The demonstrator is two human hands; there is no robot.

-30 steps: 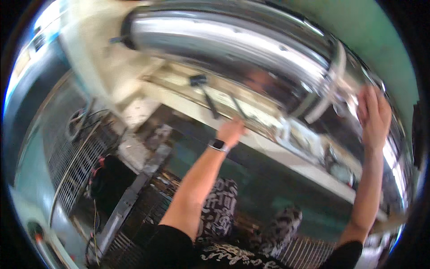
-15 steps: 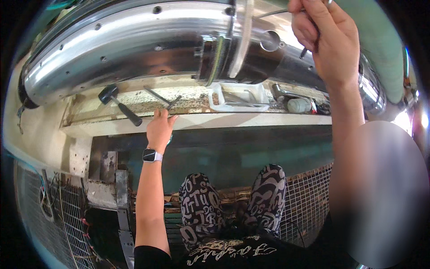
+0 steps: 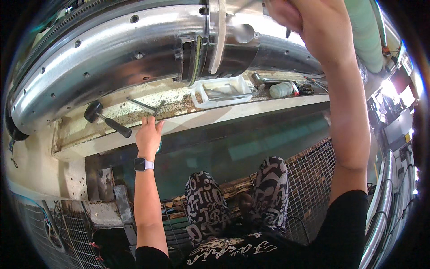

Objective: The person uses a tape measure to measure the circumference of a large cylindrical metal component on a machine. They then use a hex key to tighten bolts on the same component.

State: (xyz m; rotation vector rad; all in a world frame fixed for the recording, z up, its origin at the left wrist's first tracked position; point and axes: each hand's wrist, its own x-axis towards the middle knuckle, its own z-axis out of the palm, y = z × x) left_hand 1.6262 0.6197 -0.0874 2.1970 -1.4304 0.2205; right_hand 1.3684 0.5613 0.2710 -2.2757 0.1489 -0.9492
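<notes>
My left hand rests on the pale ledge, fingers laid over its edge and thumb apart. Just beyond its fingertips lies a T-handle wrench. To its left, a black-headed mallet lies with its handle towards me. High on the right, my right hand is closed round a T-handle hex key, smeared by motion and partly hidden by the fingers. The key's thin shaft points left across a big shiny metal cylinder; whether its tip touches anything I cannot tell.
A white plastic tray holding metal tools stands on the ledge. Right of it are a metal tool, a cloudy jar and small dark items. A pale strap rings the cylinder. Below are a green panel and wire mesh.
The view has shifted, so the cylinder and ledge sit further left and tilt more. My right hand has swung up and left with the hex key. My left hand stays on the ledge.
</notes>
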